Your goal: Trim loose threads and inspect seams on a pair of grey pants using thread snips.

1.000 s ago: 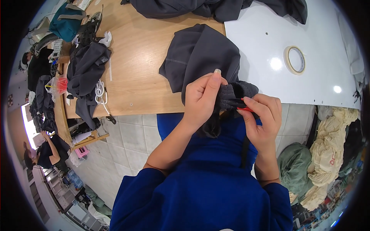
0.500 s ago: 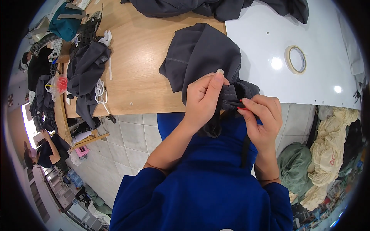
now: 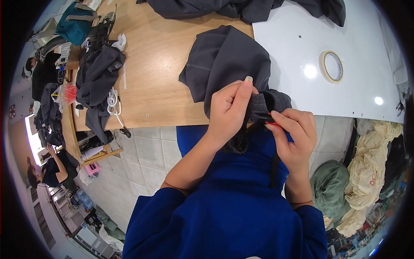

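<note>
A dark grey garment (image 3: 235,54) lies bunched on the near edge of the table. Its gathered, stitched end (image 3: 259,103) hangs past the edge in front of me. My left hand (image 3: 229,108) is closed on that end, thumb up, pinching the fabric. From the right, my right hand (image 3: 295,131) pinches a small, thin tool (image 3: 274,124), red where my fingers are and dark toward its tip. The tip lies against the gathered end. Its exact kind I cannot make out, since my fingers cover most of it.
A tape roll (image 3: 331,67) lies on the white board (image 3: 297,56). More dark garments (image 3: 202,7) lie at the far edge. Dark cloth (image 3: 99,75) and a white cord (image 3: 113,103) are at the left. Cream fabric bundles (image 3: 366,164) stand lower right. Another person (image 3: 58,166) is far left.
Both hands and the gathered end have shifted very slightly to the right in the picture. The grips stay the same.
</note>
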The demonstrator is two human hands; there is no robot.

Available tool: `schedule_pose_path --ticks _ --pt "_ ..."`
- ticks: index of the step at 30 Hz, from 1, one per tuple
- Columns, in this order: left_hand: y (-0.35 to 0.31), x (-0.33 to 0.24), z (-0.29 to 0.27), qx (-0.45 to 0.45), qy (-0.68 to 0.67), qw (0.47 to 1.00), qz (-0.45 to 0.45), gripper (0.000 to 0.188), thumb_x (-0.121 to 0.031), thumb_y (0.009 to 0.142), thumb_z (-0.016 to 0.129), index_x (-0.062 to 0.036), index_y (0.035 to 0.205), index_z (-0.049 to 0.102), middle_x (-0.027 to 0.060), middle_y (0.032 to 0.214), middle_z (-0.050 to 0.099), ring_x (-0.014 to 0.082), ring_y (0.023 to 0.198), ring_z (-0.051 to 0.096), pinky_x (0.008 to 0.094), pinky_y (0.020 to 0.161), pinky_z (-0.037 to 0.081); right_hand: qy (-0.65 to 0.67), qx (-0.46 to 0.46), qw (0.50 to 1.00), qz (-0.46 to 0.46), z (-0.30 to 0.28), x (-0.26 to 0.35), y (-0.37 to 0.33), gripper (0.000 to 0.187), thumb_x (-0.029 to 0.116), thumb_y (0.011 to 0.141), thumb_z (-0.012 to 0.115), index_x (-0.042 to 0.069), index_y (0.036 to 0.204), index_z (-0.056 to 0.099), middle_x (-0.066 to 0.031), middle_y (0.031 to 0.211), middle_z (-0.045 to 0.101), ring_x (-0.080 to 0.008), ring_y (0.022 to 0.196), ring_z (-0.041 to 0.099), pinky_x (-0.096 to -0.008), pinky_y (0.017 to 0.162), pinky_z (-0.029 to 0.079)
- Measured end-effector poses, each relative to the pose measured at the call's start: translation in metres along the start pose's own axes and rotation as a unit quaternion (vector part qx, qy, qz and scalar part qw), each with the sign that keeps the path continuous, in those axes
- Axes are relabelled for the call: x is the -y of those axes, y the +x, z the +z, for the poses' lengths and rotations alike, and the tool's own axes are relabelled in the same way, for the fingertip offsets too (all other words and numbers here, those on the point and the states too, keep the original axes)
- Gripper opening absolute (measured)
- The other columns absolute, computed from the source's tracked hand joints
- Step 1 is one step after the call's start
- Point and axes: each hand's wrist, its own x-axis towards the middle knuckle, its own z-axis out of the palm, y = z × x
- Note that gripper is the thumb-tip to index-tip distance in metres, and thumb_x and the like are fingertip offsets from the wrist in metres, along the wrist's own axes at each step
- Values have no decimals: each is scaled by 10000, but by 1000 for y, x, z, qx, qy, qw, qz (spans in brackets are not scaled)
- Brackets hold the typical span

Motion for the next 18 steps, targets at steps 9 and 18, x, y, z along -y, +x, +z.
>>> schedule_pose_path --ticks 9,18 --pt "1 2 5 -14 -5 999 30 381 -229 964 471 56 733 575 -1 586 421 45 549 354 216 499 300 -17 -14 1000 -22 1 0 -4 246 55 602 765 78 836 695 -23 745 588 -169 645 493 -265 548 387" --pt "1 6 1 -11 -60 998 -11 478 -318 992 378 50 786 603 23 687 550 60 651 461 203 619 387 124 -18 990 69 1 -5 -13 519 99 578 796 48 1063 618 -80 842 597 -217 691 532 -288 593 424"
